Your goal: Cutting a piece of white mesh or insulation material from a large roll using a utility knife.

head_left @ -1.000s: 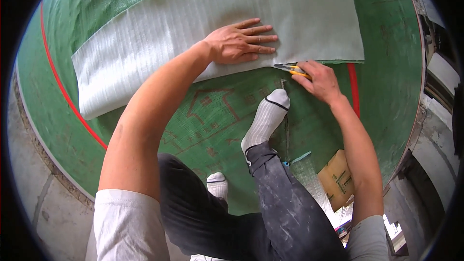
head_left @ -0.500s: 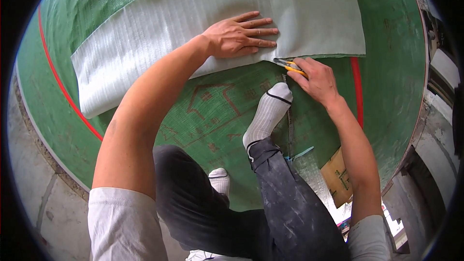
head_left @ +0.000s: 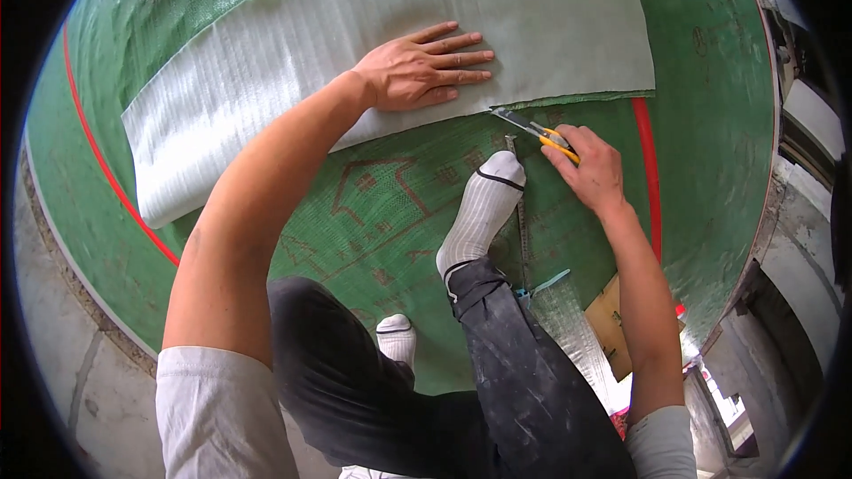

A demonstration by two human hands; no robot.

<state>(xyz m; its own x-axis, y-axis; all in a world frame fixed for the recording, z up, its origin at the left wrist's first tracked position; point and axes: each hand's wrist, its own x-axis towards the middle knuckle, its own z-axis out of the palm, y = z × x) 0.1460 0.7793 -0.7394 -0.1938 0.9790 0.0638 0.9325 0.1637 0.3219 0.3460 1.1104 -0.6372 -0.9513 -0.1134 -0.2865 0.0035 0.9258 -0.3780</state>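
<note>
A long white padded sheet (head_left: 284, 44) with a curved far edge lies on a green floor covering. My left hand (head_left: 417, 69) lies flat on the sheet, fingers spread, near its lower edge. My right hand (head_left: 586, 167) grips a yellow-and-black utility knife (head_left: 555, 144). The blade's tip touches that lower edge, just below and right of my left fingers, where the cut strip along the edge shows green underneath.
My two socked feet (head_left: 481, 204) are on the green covering (head_left: 710, 177), which bears red lines and drawings. A tape measure (head_left: 524, 248), a thin light-blue item (head_left: 555, 279) and a brown board (head_left: 603, 324) lie at lower right. Grey concrete (head_left: 62, 319) surrounds the covering.
My right hand has moved down and slightly right relative to the sheet, showing more of the knife and blade. My left hand still presses on the sheet. The view has shifted slightly.
</note>
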